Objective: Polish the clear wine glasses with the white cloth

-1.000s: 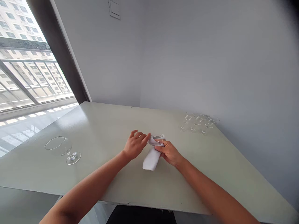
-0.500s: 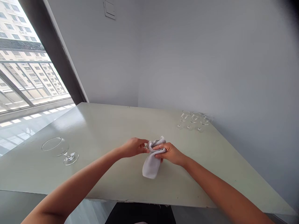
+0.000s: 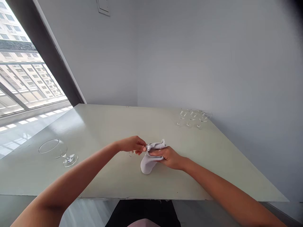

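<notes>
My left hand (image 3: 133,145) is closed, its thumb and fingers pinched round the stem of a small clear wine glass; the edge of its foot (image 3: 130,154) shows just below the fingers. The glass lies sideways, and its bowl is mostly covered by a white cloth (image 3: 147,165). My right hand (image 3: 165,155) grips that cloth round the bowl, fingers stretched towards my left hand, while a loose end hangs down over the tabletop. Fingers and cloth hide much of the glass.
A large round-bowled stemmed glass (image 3: 53,148) stands at the left of the pale table (image 3: 111,123). Three small stemmed glasses (image 3: 193,118) stand at the far right near the wall (image 3: 213,56). The table's front edge lies close to my body.
My left hand has turned and closed more tightly at the stem, bringing the glass foot into view. My right hand and the cloth have shifted slightly left. The whole view has tilted a little.
</notes>
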A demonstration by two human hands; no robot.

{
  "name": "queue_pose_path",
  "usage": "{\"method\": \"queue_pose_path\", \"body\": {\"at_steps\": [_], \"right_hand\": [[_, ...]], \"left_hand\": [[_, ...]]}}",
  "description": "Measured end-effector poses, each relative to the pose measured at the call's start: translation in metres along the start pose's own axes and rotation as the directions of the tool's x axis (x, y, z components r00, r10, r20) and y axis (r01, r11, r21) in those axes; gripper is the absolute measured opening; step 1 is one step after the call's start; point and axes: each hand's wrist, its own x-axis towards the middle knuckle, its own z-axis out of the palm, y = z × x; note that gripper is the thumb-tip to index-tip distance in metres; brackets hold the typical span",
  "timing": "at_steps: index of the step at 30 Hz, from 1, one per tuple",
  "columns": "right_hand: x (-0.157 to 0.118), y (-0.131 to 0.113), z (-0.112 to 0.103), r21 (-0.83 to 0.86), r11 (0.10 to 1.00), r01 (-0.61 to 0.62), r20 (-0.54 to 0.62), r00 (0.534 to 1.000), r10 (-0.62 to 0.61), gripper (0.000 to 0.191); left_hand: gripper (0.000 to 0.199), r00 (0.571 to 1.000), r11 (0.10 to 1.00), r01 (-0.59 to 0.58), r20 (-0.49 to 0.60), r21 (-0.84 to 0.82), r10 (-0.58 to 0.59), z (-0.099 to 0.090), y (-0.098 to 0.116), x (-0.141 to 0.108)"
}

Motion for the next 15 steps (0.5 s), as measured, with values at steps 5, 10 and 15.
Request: {"method": "queue_pose_path", "body": {"at_steps": [5, 10, 15], "right_hand": [[0.008, 0.012, 0.004, 0.570, 0.804, -0.170, -0.139, 0.944, 0.298, 0.036], [0.004, 0.001, 0.008, 0.476, 0.869, -0.131, -0.099, 0.974, 0.202, 0.041], [0.000, -0.012, 0.000, -0.012, 0.999, 0.030, 0.019, 0.999, -0.030, 0.030]], "left_hand": [[0.031, 0.838, 0.811, 0.089, -0.483, 0.579, 0.252, 0.017, 0.011, 0.003], [0.028, 0.880, 0.840, 0.074, -0.432, 0.538, 0.199, 0.012, 0.013, 0.000], [0.038, 0.997, 0.999, -0.044, 0.061, -0.021, 0.045, -0.005, 0.001, -0.004]]}}
